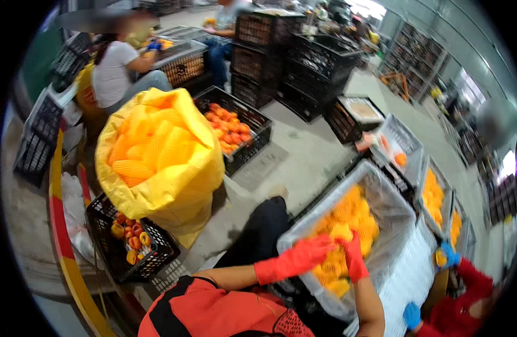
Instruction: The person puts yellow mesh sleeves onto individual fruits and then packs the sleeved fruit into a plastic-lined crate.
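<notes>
My left hand point(310, 254) and my right hand point(354, 255), both in red rubber gloves, meet over a crate point(397, 216) lined with clear plastic. Their fingers are closed and close together; what they hold, if anything, is hidden. Just beyond the fingertips is a yellow net-sleeved piece of fruit point(341, 231), and I cannot tell whether they touch it. Under and around the hands, the crate holds many yellow foam-netted fruits point(348, 208).
Left of me, a tall yellow sack point(182, 196) bulges with foam net sleeves point(152, 140). Black crates of orange-red fruit point(231, 132) point(136, 236) flank it. A co-worker's blue-gloved hand point(449, 255) holds a fruit at right. Stacked black crates point(312, 73) stand ahead.
</notes>
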Demonstrator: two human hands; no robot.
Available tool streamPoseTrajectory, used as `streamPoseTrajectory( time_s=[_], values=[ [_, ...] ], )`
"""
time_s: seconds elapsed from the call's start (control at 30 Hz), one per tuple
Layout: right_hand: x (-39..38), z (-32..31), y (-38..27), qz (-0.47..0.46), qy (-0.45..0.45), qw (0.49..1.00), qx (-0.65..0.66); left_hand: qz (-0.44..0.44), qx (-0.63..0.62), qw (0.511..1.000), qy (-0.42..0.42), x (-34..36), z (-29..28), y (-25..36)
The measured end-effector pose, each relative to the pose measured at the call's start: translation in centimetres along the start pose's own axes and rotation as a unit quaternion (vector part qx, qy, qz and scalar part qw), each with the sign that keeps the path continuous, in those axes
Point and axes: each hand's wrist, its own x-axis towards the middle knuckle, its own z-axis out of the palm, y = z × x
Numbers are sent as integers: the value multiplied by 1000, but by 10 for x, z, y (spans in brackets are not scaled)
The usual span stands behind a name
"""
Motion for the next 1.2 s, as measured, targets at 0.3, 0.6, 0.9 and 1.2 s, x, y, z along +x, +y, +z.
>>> streamPoseTrajectory(
  time_s=[0.3,0.6,0.9,1.2],
  values=[
    [-110,57,-108,-83,59,952,290,-15,-27,999,23,32,6,31],
    [-154,72,-107,-229,99,955,163,-20,-68,996,45,33,8,63],
    [-153,66,-81,-166,164,940,250,-314,-447,832,99,25,20,64],
    [-160,66,-77,-161,155,942,251,-310,-400,860,70,30,12,49]
  ],
)
